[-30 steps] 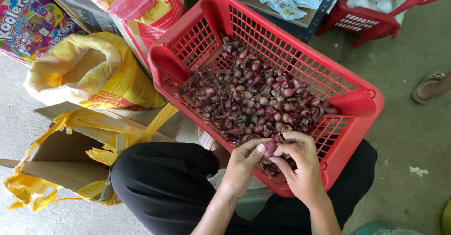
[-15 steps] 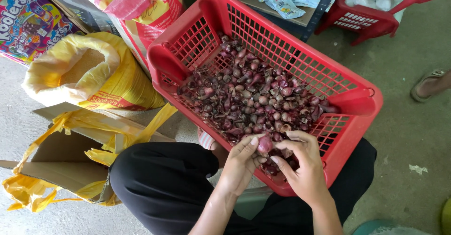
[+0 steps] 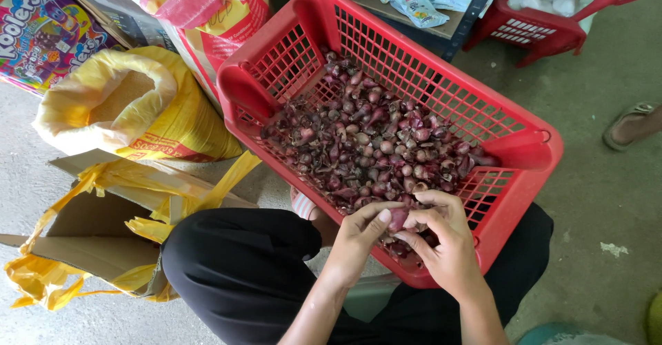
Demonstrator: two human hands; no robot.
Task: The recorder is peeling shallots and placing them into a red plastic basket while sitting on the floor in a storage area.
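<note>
A red plastic basket rests tilted on my lap, filled with many small purple shallots and loose skins. Over the basket's near edge, my left hand and my right hand meet around one shallot. Both hands pinch it with thumbs and fingertips. My black trousers show below the basket.
An open yellow sack of grain stands at the left. A cardboard box lined with a yellow bag lies beside my knee. A red-and-white sack, another red basket and another person's sandalled foot lie beyond.
My hands have stayed at the basket's near edge, turning the shallot slightly between the fingers. The basket has not moved.
</note>
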